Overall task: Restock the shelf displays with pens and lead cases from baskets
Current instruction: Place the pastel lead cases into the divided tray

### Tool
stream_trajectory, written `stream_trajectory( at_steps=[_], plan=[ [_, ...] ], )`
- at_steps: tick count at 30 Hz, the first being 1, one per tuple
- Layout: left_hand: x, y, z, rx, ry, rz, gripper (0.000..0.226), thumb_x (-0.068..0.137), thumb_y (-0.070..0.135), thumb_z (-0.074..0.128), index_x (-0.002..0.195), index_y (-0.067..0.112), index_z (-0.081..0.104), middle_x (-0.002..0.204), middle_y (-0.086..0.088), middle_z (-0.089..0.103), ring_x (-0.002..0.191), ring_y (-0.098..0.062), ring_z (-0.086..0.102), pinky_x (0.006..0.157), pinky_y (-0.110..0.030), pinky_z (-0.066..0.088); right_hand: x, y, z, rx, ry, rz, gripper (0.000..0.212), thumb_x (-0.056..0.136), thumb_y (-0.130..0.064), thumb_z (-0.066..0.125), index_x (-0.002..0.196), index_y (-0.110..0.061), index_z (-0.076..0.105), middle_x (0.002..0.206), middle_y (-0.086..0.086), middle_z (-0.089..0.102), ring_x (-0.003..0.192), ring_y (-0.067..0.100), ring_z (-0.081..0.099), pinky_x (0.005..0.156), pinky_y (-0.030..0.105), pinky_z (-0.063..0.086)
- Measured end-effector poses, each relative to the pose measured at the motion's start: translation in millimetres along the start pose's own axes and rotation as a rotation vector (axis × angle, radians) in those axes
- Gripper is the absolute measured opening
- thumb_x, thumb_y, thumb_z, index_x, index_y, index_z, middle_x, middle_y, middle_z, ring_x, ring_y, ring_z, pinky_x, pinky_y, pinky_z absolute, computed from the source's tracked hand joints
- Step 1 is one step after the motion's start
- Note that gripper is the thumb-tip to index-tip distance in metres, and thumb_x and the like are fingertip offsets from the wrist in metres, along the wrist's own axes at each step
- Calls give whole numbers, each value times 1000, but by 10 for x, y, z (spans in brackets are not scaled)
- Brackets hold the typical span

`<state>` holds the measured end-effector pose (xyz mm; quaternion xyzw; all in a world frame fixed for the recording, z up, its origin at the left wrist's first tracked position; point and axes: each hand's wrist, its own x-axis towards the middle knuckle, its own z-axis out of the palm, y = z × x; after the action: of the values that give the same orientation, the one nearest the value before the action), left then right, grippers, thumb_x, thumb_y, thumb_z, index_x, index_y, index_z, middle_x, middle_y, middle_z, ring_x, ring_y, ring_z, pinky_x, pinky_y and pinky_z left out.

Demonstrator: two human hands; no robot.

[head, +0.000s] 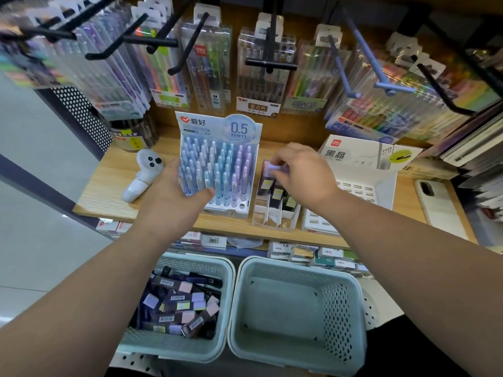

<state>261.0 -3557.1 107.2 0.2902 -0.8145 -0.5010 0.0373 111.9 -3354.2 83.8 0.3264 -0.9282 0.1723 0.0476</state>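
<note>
A white display box of pastel pens (217, 170) marked 0.5 mm stands on the wooden shelf (109, 183). My left hand (174, 194) grips its lower left side, thumb across the front row. To its right a clear divided holder (275, 213) contains dark lead cases. My right hand (302, 170) pinches a lead case with a lilac cap (272, 170) at the top of that holder. Below the shelf, the left green basket (174, 346) holds several lead cases (179, 306); the right green basket (294, 311) has nothing in it.
A white controller (141, 172) lies on the shelf at left and a phone (438, 202) at right. A white lead-refill display (364, 164) stands right of the holder. Packs of pens hang from black hooks (269, 63) overhead. Boxed stock fills the lower shelf (313, 254).
</note>
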Motion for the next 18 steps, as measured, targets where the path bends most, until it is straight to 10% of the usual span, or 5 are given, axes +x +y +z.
stream_trajectory(
  at_steps=[8, 14, 18],
  plan=[
    [51, -50, -1, 1, -4, -50, 79, 89, 40, 73, 154, 37, 29, 128, 24, 50, 121, -8, 48, 102, -48, 49, 20, 161, -330, 330, -100, 154, 18, 87, -19, 76, 85, -30, 62, 77, -15, 58, 71, 7, 54, 71, 30, 51],
    [55, -49, 54, 3, 13, -33, 66, 91, 33, 71, 147, 36, 37, 92, 41, 39, 88, 6, 49, 92, -40, 51, -122, 213, -217, 116, -95, 119, 8, 88, -25, 75, 93, -25, 69, 81, -14, 61, 79, 13, 57, 74, 32, 52],
    [69, -74, 49, 6, 9, -4, 69, 90, 36, 72, 149, 36, 36, 97, 40, 42, 99, -1, 51, 95, -39, 49, -139, 184, -120, 20, -81, 66, 12, 88, -28, 73, 97, -21, 75, 94, -3, 72, 88, 19, 63, 79, 34, 53]
  ],
)
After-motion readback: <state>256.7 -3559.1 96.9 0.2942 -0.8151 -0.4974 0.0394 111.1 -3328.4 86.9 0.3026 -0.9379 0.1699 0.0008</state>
